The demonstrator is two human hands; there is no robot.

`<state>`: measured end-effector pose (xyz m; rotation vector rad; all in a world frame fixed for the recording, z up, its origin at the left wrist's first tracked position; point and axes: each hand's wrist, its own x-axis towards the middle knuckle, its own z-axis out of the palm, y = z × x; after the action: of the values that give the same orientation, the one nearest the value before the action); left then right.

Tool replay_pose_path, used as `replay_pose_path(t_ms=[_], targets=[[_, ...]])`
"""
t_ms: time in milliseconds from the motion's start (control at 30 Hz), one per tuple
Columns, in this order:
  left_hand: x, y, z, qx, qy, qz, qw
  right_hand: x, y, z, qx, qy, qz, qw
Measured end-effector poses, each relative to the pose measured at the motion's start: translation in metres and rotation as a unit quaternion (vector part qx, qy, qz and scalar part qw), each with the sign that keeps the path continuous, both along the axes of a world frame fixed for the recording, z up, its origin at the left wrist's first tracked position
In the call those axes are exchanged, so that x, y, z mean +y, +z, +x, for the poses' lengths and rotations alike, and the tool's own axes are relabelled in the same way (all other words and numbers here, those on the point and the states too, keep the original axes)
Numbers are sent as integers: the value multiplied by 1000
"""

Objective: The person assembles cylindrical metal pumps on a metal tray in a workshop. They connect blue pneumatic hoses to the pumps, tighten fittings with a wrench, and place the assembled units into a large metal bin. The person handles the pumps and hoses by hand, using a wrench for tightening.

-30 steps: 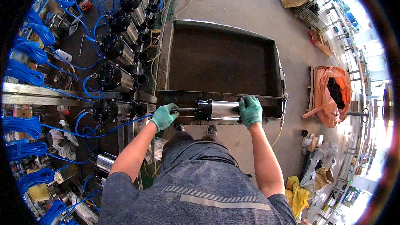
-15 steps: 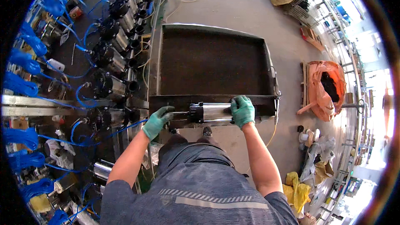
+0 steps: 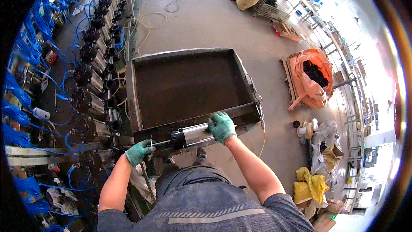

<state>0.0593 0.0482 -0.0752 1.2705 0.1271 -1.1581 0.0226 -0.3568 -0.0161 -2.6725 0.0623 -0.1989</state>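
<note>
Shifted since earlier: cylinder (image 3: 193, 135) tilted, right end higher, along tray (image 3: 189, 86) near edge; right hand (image 3: 222, 126) wrapped round barrel; left hand (image 3: 139, 152) pinching rod (image 3: 159, 143) at lower end.

shiny silver pneumatic cylinder (image 3: 193, 134) with black end caps and a thin rod sticking out left, lying roughly level across the near rim of the dark metal tray (image 3: 189, 83)
</note>
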Motion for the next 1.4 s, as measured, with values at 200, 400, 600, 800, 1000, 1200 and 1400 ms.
replay_pose_path(t_ms=[200,400,600,800,1000,1200,1400], targets=[[-17,0,-2,-439,-214,307,817,-1,1,1,8,5,-10,1000],[-4,-2,-1,-344,-157,171,910,3,10,1,22,-4,5,1000],[-20,10,8,68,-26,148,986,1,8,-1,17,-10,-4,1000],[-15,12,-4,68,69,20,995,4,17,-1,24,-10,-2,1000],[-24,-21,-27,-603,1,197,773,4,9,0,-3,1,-11,1000],[-26,-2,-29,-623,10,252,741,3,9,-2,-32,-3,5,999],[-28,-1,-7,-5,80,201,976,4,4,-2,-26,-2,-1,1000]])
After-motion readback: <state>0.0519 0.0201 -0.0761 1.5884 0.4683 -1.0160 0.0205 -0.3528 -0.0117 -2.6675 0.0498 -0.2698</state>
